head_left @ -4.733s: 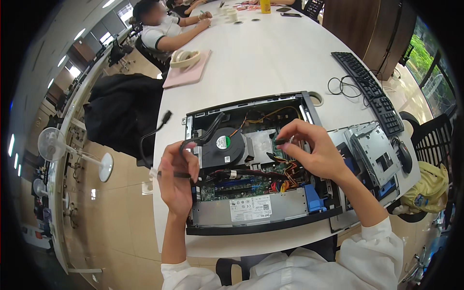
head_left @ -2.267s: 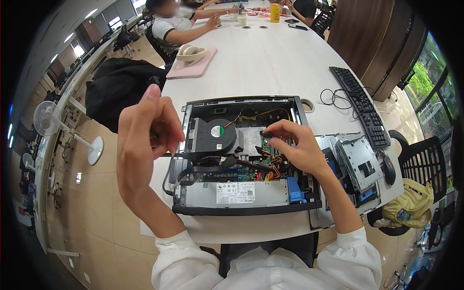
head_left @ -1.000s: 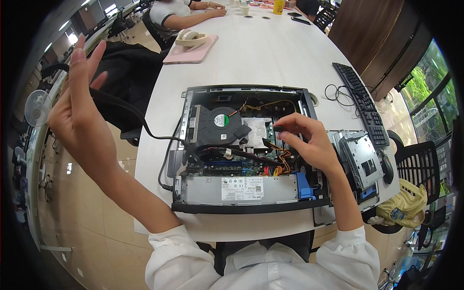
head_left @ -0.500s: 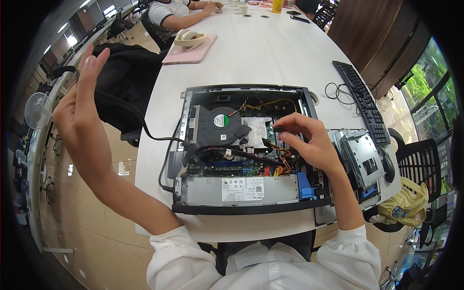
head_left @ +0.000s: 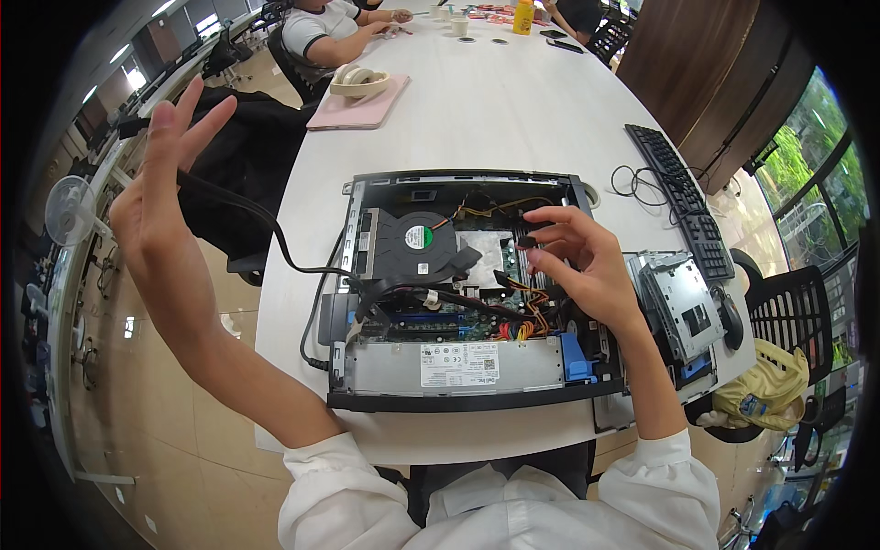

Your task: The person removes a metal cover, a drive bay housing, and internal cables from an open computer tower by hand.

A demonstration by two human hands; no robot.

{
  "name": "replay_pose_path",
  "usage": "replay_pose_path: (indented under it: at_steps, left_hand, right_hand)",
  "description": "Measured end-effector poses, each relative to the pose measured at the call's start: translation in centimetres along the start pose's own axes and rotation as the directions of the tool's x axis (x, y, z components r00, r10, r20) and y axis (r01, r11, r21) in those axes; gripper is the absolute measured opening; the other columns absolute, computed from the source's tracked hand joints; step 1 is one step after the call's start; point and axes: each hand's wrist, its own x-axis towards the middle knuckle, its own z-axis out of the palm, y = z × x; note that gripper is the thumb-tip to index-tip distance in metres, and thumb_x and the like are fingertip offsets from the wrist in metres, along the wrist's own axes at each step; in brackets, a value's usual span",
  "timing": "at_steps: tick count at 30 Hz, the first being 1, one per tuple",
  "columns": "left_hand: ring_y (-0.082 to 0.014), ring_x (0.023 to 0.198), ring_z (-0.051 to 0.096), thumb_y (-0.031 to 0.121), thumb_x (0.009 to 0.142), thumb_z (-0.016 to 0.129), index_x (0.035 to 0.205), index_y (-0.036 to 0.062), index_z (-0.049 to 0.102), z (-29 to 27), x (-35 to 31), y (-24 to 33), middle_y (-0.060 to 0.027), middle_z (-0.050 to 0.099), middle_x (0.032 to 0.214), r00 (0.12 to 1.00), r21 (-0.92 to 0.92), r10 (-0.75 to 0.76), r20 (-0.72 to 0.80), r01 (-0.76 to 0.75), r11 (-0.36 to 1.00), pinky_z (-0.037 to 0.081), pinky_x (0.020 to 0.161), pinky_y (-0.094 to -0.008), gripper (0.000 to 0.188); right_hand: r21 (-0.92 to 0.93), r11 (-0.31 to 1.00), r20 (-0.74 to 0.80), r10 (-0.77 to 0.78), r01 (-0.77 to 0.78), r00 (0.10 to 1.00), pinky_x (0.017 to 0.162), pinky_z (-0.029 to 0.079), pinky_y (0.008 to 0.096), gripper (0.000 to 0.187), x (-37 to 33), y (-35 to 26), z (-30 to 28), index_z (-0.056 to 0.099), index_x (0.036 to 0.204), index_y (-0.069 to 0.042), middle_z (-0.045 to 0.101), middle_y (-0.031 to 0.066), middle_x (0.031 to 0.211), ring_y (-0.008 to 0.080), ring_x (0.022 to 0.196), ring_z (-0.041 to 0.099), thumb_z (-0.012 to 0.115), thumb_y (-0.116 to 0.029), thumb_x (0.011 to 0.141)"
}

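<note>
An opened desktop computer case [head_left: 458, 401] lies flat on the table before me. Inside it are a black blower fan [head_left: 403, 243], a silver power supply [head_left: 385, 364] and orange, yellow and black wires [head_left: 522, 323]. My right hand [head_left: 587, 261] hovers over the case's right half, with a small black connector [head_left: 526, 243] between thumb and fingers. Off the table's left edge, my left hand [head_left: 151, 215] is raised, some fingers stretched up. A black cable [head_left: 247, 206] runs from the case through that hand, its plug end [head_left: 134, 127] sticking out beyond; the fingers' hold is partly hidden.
A metal drive bracket [head_left: 680, 307] and a mouse [head_left: 731, 323] lie right of the case, below a black keyboard [head_left: 678, 183]. Headphones [head_left: 359, 81] rest on a pink folder [head_left: 385, 105] at far left. A person [head_left: 321, 37] sits at the table's far end.
My left hand has shifted slightly right and turned, the cable moving with it. My right hand's fingers have spread a little wider around the connector.
</note>
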Motion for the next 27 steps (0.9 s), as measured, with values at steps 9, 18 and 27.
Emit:
replay_pose_path:
  at_steps: [9, 18, 27]
  left_hand:
    - [-0.0229, 0.126, 0.062, 0.047, 0.105, 0.043, 0.119, 0.0046, 0.075, 0.2, 0.4, -0.6, -0.0129, 0.073, 0.125, 0.999, -0.010, 0.042, 0.033, -0.041, 0.999, 0.027, 0.119, -0.0455, 0.056]
    - [-0.0258, 0.132, 0.059, 0.043, 0.104, 0.049, 0.115, 0.0073, 0.077, 0.2, 0.0, -0.1, -0.0155, 0.072, 0.125, 0.998, -0.104, -0.005, 0.054, 0.011, 0.995, 0.017, 0.125, -0.0496, 0.047]
    - [-0.0262, 0.132, 0.058, 0.045, 0.105, 0.051, 0.113, -0.0003, 0.076, 0.1, 0.1, 0.6, -0.0162, 0.071, 0.129, 0.997, -0.149, -0.047, 0.065, 0.056, 0.987, 0.021, 0.122, -0.0456, 0.052]
  right_hand:
    - [-0.093, 0.992, 0.030, -0.085, 0.087, 0.996, 0.074, 0.058, 0.0289, 0.030, 0.1, 0.1, 0.1, 0.068, 0.115, -0.005, 0.073, 0.0079, 0.096, 0.0156, 0.083, 0.074, 0.078, -0.006, 0.087]
    - [-0.486, 0.828, 0.370, -0.094, 0.278, 0.924, 0.089, 0.054, 0.0375, 0.018, -0.2, -1.4, -0.5, 0.077, 0.100, -0.003, 0.076, 0.0138, 0.105, 0.0260, 0.099, 0.070, 0.076, -0.017, 0.089]
    - [-0.613, 0.672, 0.509, -0.068, 0.417, 0.858, 0.103, 0.044, 0.0426, 0.051, -0.9, -2.3, -2.9, 0.065, 0.132, -0.010, 0.072, 0.0142, 0.111, 0.0316, 0.108, 0.064, 0.078, -0.020, 0.084]
